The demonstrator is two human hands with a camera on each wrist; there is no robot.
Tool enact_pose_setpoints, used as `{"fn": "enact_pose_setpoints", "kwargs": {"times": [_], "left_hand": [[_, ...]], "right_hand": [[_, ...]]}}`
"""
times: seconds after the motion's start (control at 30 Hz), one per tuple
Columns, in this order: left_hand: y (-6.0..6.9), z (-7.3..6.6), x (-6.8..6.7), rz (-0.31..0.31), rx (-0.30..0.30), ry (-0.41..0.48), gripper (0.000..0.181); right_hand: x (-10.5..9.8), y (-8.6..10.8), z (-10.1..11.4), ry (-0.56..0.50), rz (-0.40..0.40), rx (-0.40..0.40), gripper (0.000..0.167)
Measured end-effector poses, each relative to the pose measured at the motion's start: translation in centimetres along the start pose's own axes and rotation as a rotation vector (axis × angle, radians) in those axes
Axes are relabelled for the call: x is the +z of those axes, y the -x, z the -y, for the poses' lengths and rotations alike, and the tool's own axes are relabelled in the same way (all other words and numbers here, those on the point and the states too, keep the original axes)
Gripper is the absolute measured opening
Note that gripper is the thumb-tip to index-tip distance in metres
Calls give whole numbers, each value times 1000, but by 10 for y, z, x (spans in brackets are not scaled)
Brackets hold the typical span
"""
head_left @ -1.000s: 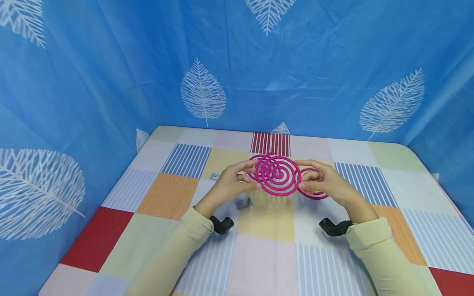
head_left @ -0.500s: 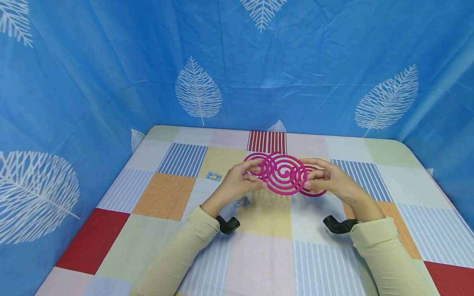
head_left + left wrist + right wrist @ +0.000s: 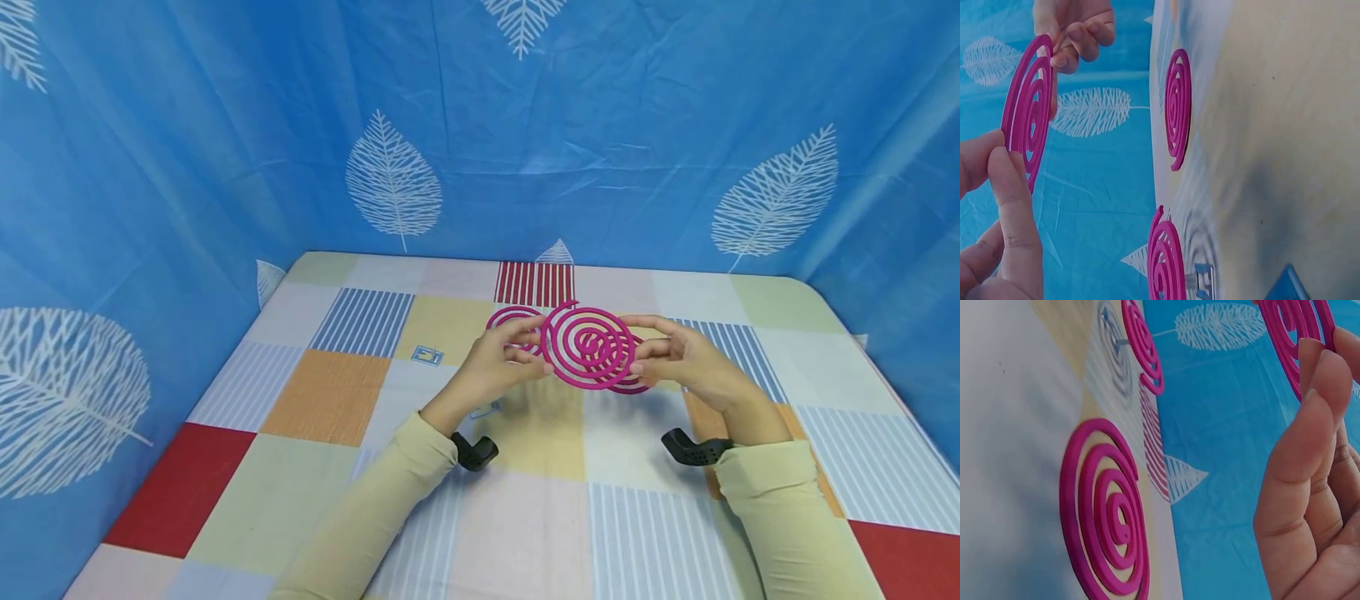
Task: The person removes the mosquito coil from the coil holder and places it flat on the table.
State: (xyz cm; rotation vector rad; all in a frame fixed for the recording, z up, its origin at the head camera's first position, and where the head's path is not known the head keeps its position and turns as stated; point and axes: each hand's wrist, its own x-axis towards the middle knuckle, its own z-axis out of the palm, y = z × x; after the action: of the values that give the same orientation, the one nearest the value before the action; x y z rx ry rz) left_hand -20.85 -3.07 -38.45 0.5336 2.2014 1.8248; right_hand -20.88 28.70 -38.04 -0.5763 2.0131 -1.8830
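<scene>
A magenta mosquito coil (image 3: 588, 343) is held up above the table between both hands. My left hand (image 3: 495, 363) pinches its left rim between thumb and fingers. At the opposite rim, my right hand (image 3: 692, 365) holds it with thumb and fingertips. Behind the left fingers a second coil (image 3: 1165, 262) is raised off the cloth, with part of a small metal stand (image 3: 1204, 281) beside it. A third coil (image 3: 1088, 506) lies flat on the table, partly covered by the held one in the head view.
Two small metal stands show near the left hand, one farther back (image 3: 427, 355) and another under the wrist (image 3: 484, 408). The table wears a patchwork cloth (image 3: 300, 500). Blue leaf-print curtains (image 3: 600, 167) enclose the back and sides. A black wrist device (image 3: 474, 452) sits on each wrist.
Both hands have shifted to the right with the held coil, so it overlaps the left coil less and the right one more. The head view has turned slightly.
</scene>
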Motion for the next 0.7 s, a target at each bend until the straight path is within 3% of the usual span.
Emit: {"fn": "enact_pose_setpoints", "kwargs": {"times": [0.37,0.7], "left_hand": [[-7,-1,12,12,9,39,71],[-13,-3,23,26,21,45,73]], "right_hand": [[-13,8,2,32,-2,0,59],[-25,15,-1,-1,8,-19,59]]}}
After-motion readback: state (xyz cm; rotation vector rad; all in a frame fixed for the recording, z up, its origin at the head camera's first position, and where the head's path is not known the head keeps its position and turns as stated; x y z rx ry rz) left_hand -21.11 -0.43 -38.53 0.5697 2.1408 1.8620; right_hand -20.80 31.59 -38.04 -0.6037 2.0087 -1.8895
